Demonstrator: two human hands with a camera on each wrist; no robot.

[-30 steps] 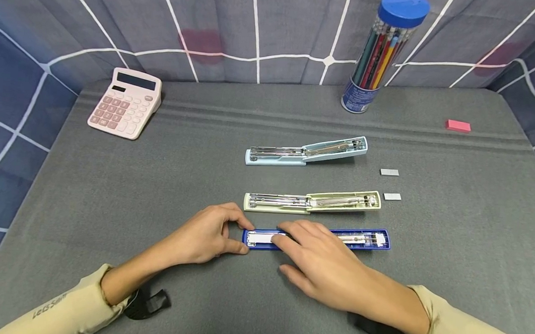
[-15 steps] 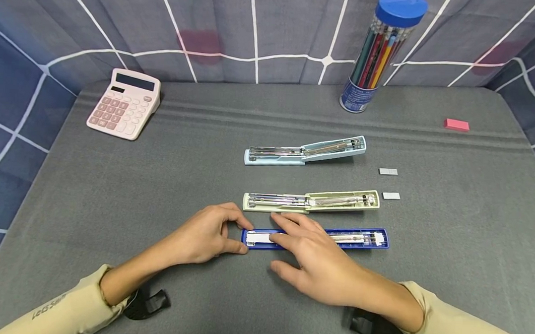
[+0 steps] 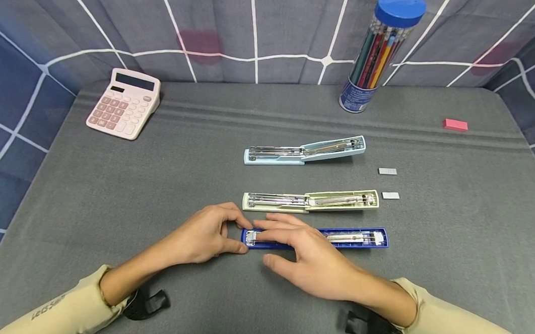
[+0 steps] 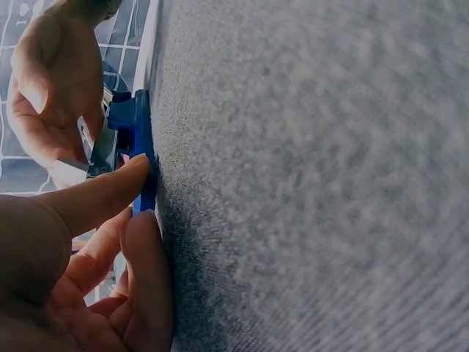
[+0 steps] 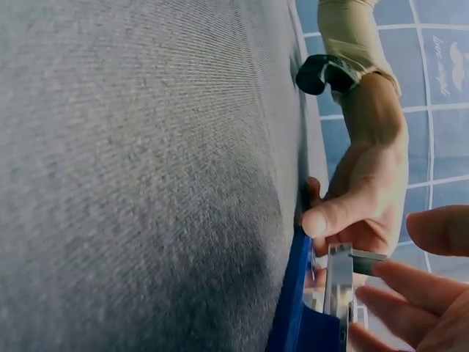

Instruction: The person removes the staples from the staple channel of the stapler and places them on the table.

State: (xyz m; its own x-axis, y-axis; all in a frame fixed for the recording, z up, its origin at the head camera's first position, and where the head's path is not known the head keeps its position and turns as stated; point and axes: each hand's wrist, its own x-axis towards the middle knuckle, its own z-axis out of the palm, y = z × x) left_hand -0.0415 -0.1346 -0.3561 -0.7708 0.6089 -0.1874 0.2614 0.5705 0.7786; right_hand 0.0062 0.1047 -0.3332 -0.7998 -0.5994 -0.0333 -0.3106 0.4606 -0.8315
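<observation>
A blue stapler (image 3: 352,238) lies opened out flat, its metal parts facing up. My left hand (image 3: 207,234) pinches its left end between thumb and forefinger. Over its left half reaches my right hand (image 3: 310,257), fingers straight and thumb held apart. In the right wrist view a right fingertip touches a small flat metal piece (image 5: 368,262) standing out from the stapler's metal end; its kind is unclear. Behind lie an opened pale green stapler (image 3: 343,200) and an opened light blue stapler (image 3: 332,149).
Two small staple strips (image 3: 387,171) lie right of the staplers. A pink block, perhaps an eraser (image 3: 455,125), is farther right. At the back stand a clear tub of pencils (image 3: 375,56) with a blue lid and a pink calculator (image 3: 124,104). Checked cloth (image 3: 229,29) hangs behind.
My right hand has slid left along the blue stapler, its fingers straightening over the pale metal strip towards the left end. The left hand keeps its hold.
</observation>
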